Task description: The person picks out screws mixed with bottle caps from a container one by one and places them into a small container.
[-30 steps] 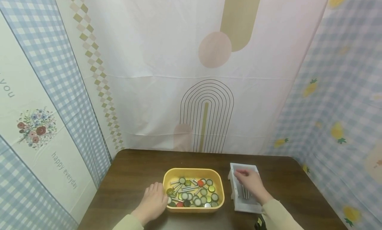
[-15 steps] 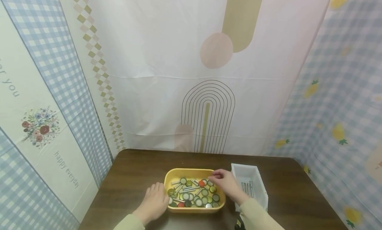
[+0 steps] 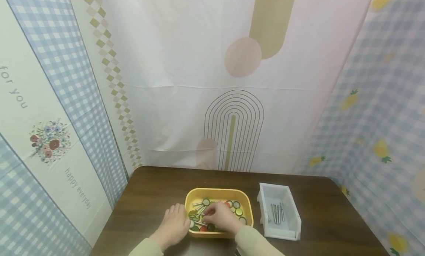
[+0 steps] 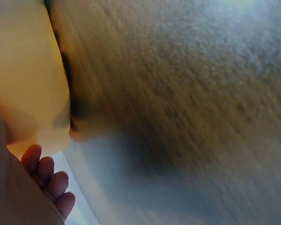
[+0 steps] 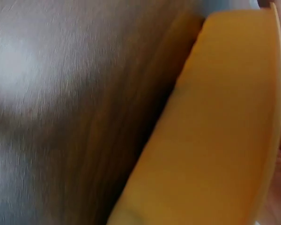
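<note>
A yellow plastic tub (image 3: pixel 219 191) on the table holds bottle caps (image 3: pixel 239 211) and metal bolts (image 3: pixel 198 204). My right hand (image 3: pixel 222 216) reaches down inside it, thumb and fingertips drawn together among the bolts on the left side. Whether a bolt is between these fingertips, I cannot tell. My left hand (image 3: pixel 174 224) rests against the tub's left end, its loosely bent fingers (image 4: pixel 58 183) showing beside the tub wall (image 4: pixel 28 70) in the left wrist view. In the right wrist view the tub's side (image 5: pixel 215 122) hides most of the right hand.
To the right of the tub stands a white plastic bin (image 3: pixel 290 211) with several bolts (image 3: pixel 278 213) lying in it. Both sit on a dark wooden table (image 3: pixel 152 189). Patterned curtains (image 3: pixel 166 119) hang behind and on both sides.
My right hand has moved left from over the white bin, past the tub's right rim, and down into the tub. The left hand keeps its place at the tub's left end.
</note>
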The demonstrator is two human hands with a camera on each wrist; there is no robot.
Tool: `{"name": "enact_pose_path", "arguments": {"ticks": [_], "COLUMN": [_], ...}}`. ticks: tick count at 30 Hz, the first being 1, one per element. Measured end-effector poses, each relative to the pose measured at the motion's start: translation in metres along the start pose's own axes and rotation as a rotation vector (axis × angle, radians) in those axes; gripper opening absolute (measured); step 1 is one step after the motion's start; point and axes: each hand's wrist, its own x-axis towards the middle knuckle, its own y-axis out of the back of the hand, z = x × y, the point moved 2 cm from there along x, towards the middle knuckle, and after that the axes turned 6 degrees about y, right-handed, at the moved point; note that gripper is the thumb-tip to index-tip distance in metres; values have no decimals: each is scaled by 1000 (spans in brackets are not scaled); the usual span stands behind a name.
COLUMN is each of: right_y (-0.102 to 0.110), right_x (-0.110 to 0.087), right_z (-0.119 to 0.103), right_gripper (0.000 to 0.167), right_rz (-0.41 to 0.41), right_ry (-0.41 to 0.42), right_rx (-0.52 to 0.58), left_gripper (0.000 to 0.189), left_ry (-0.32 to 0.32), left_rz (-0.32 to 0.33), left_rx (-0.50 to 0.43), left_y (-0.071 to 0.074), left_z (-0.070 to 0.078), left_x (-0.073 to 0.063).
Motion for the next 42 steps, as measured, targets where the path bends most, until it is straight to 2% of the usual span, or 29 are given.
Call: {"name": "enact_pose_path", "arguments": {"ticks": [6, 12, 19, 25, 42], "right_y": [-11, -15, -21, -25, -26], "right_x": [2, 3, 5, 8, 8], "right_z": [-1, 0, 1, 2, 4], "right_gripper": [4, 8, 8, 13, 28], "right_rz": [-32, -36, -32, -34, -48], "right_ry": [31, 37, 33, 34, 56], "right_rx": [-46, -62, -150, -206, -329], "left_gripper": [13, 13, 14, 14, 14], "left_ry": [-4, 2, 0, 4, -24], "left_rz": [-6, -7, 10, -2, 75], "left_rx": [-3, -2, 0, -1, 14], "left_y": [2, 2, 1, 2, 2], "left_z": [1, 1, 2, 3, 3], "left_x": [0, -1, -2, -1, -3]}}
